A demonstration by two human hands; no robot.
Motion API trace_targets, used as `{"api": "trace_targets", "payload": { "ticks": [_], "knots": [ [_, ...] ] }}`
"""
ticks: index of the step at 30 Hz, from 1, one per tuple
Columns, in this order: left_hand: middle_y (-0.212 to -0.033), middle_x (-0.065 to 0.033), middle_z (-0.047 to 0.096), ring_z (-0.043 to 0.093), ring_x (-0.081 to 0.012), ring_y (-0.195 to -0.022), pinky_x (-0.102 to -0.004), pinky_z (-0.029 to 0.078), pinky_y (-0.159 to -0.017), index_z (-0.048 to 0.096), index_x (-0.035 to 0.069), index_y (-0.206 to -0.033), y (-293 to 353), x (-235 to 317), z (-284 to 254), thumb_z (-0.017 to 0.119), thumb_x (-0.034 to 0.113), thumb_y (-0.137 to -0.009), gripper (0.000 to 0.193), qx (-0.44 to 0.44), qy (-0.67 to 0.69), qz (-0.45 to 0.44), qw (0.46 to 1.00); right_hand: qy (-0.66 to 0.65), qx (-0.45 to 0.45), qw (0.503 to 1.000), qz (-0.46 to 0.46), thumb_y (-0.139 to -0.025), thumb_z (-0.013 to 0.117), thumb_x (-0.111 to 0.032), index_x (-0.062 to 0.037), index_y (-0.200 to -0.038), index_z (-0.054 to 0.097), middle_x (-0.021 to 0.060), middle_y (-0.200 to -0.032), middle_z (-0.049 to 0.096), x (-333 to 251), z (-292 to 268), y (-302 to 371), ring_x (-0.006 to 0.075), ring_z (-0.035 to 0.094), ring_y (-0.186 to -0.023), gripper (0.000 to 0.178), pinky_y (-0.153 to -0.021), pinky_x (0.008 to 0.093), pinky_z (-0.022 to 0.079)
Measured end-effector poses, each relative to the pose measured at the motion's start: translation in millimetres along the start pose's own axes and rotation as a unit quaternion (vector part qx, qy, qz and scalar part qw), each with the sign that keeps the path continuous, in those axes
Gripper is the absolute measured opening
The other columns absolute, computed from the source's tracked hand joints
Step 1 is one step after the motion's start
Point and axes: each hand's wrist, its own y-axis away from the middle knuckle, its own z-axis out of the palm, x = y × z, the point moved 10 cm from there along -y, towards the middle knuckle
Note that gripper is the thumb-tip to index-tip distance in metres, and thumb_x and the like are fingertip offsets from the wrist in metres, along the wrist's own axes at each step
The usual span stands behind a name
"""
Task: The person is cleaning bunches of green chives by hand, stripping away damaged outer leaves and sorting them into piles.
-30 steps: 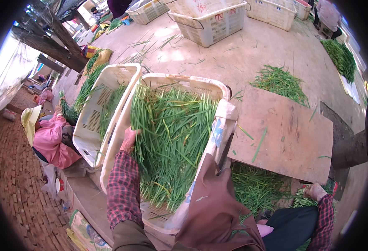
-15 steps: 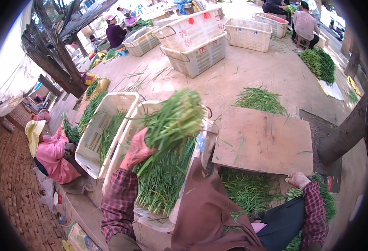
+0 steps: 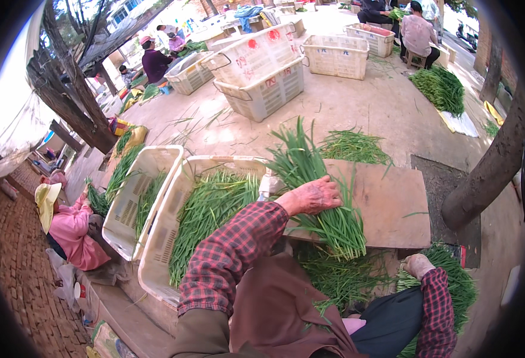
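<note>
My left hand (image 3: 313, 196) is closed round a loose bunch of green chives (image 3: 343, 230). The bunch slants over the left part of a flat brown board (image 3: 390, 200), its stalk ends pointing toward me past the board's near edge. My right hand (image 3: 417, 266) is at the board's near right corner with fingers curled, beside a heap of chives (image 3: 450, 277); what it grips, if anything, is hidden. To the left stands a white plastic crate (image 3: 158, 265) with more chives (image 3: 211, 209) in it. Loose chives (image 3: 340, 275) lie below the board.
A second white crate (image 3: 119, 232) stands left, with a person in pink (image 3: 77, 232) beside it. Stacked crates (image 3: 262, 95) are ahead. A tree trunk (image 3: 483, 173) rises at right. Chives (image 3: 355, 146) lie beyond the board. Brown cloth (image 3: 280, 304) covers my lap.
My left hand has swung the bunch of chives right, from above the crate to the board. My right hand stays near the board's corner. The whole view has shifted slightly.
</note>
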Motion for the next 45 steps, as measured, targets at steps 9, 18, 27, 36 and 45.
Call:
{"api": "trace_targets", "payload": {
  "ticks": [9,18,27,36,45],
  "knots": [
    [-0.146,-0.0248,0.037,0.032,-0.0420,-0.139,-0.0586,0.031,-0.111,0.020,0.022,-0.154,-21,-23,18,0.064,-0.005,-0.073,0.096,0.064,-0.006,-0.284,0.957,0.042,0.042,0.996,-0.069,-0.089,0.056,-0.044,-0.0074,-0.100,0.074,0.0177,-0.103,0.070,47,42,-21,0.0331,0.065,-0.103,0.042,-0.093,0.0441,0.049],
    [-0.079,-0.0090,0.059,0.061,-0.0216,-0.072,-0.0338,0.051,-0.064,0.054,-0.002,-0.114,108,1,146,0.068,0.006,-0.078,0.039,0.194,0.574,-0.610,0.511,0.024,0.091,0.984,-0.152,-0.091,0.055,-0.034,-0.0032,-0.096,0.071,0.0197,-0.091,0.068,-15,-28,2,0.0370,0.065,-0.089,0.035,-0.083,0.0465,0.049],
    [-0.066,0.0015,0.054,0.055,-0.0108,-0.056,-0.0269,0.051,-0.055,0.056,0.007,-0.086,53,86,168,0.073,0.028,-0.085,0.027,0.150,0.814,-0.460,0.322,-0.292,0.192,0.937,-0.020,-0.091,0.060,-0.040,0.0057,-0.126,0.056,0.0274,-0.115,0.063,-80,-68,-20,0.0388,0.059,-0.112,0.057,-0.096,0.0426,0.046],
    [-0.111,-0.0219,0.059,0.061,-0.0339,-0.099,-0.0436,0.051,-0.090,0.053,-0.006,-0.124,43,99,173,0.080,0.041,-0.076,0.072,0.151,0.820,-0.463,0.300,-0.408,0.174,0.893,0.078,-0.083,0.070,-0.045,0.0137,-0.132,0.046,0.0318,-0.121,0.060,-139,-52,-79,0.0400,0.058,-0.117,0.080,-0.097,0.0404,0.047],
    [-0.090,-0.0070,0.071,0.069,-0.0204,-0.078,-0.0417,0.054,-0.073,0.067,0.004,-0.104,11,113,192,0.077,0.022,-0.080,0.032,0.169,0.871,-0.432,0.159,-0.631,0.172,0.756,0.044,-0.089,0.067,-0.025,-0.0004,-0.115,0.064,0.0059,-0.096,0.070,-158,-8,-85,0.0152,0.064,-0.081,0.036,-0.069,0.0310,0.051]
  ]
}}
